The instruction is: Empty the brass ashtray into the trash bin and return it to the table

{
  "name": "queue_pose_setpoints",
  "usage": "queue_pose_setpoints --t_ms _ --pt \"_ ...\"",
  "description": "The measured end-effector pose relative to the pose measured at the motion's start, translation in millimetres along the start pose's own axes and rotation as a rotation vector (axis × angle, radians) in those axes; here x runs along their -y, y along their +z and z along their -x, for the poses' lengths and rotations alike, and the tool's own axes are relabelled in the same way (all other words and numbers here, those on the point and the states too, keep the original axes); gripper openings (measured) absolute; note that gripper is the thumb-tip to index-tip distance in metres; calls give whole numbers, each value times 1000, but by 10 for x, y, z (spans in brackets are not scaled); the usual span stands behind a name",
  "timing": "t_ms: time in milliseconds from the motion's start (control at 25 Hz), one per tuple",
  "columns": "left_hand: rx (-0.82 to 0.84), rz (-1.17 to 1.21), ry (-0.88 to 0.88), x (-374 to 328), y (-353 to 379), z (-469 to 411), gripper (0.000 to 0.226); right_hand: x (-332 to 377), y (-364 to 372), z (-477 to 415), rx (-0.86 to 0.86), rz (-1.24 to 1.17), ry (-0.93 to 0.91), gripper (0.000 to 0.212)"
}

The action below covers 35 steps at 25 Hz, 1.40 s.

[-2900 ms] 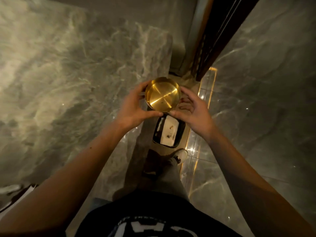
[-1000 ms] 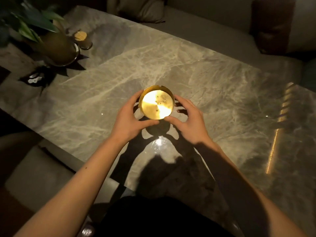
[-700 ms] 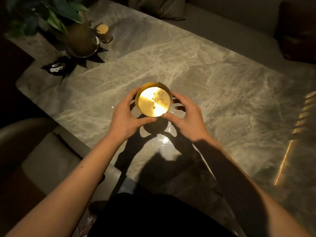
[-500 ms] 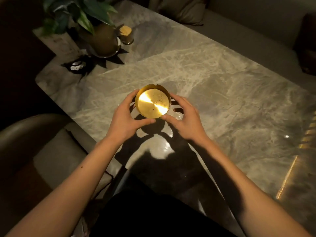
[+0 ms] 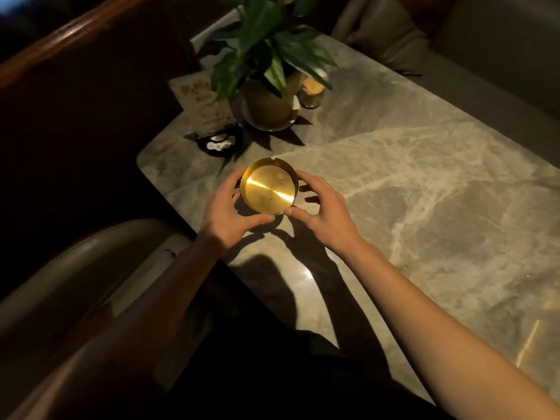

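A large grey-veined marble desk (image 5: 409, 183) with a rounded corner fills most of the view, a padded beige bench seat (image 5: 69, 286) curving along its 8 o'clock side. At the desk's 11 o'clock end stands a leafy green plant in a round brass-coloured pot (image 5: 269, 101), with a small cork-topped glass jar (image 5: 312, 92) just beside it at 3 o'clock, a printed card stand (image 5: 203, 104) at its 9 o'clock, and a small black round dish (image 5: 219, 144) just below the card.

The left hand (image 5: 227, 213) and right hand (image 5: 324, 213) come in from 6 o'clock and cup a round, shallow brass ashtray (image 5: 268, 189) between them. The left fingers (image 5: 230, 184) curl around its 9 o'clock wall with the thumb pressed near 6 o'clock; the right fingers (image 5: 309, 183) spread half open around the 3 o'clock wall, thumb tip touching the rim near 5 o'clock. Both hands grasp the ashtray.

It sits near the desk's 9 o'clock corner, just below the black dish, casting a shadow on the marble; whether its base touches the desk cannot be told. Its polished inside looks bare apart from faint specks, with a bright streak of light across it and a notch in the rim at 12 o'clock.
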<state>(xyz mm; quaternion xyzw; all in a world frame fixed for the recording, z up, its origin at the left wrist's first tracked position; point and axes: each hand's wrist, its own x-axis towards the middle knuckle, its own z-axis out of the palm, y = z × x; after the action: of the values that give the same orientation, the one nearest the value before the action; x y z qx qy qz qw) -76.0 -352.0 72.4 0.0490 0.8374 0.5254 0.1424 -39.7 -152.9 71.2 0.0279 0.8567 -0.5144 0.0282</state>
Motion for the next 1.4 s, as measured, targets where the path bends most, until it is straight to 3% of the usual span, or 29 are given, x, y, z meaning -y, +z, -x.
queue_pose_setpoints --t_ms 240,520,720,1040,1400 --pt "-116 -57 -38 508 -610 -187 98 140 705 -528 109 50 -50 72" --pt "-166 -45 -166 1081 -1085 -628 100 257 1374 -1160 209 -9 115 67" --pt "-222 -115 -179 1268 -1154 -886 98 234 1649 -1526 267 -175 337 57" --pt "-212 -205 -195 1487 -1150 -1041 94 116 1883 -1749 300 -154 402 51" --pt "-259 -180 -227 1479 -1066 -969 108 98 1903 -1707 314 -157 438 68"
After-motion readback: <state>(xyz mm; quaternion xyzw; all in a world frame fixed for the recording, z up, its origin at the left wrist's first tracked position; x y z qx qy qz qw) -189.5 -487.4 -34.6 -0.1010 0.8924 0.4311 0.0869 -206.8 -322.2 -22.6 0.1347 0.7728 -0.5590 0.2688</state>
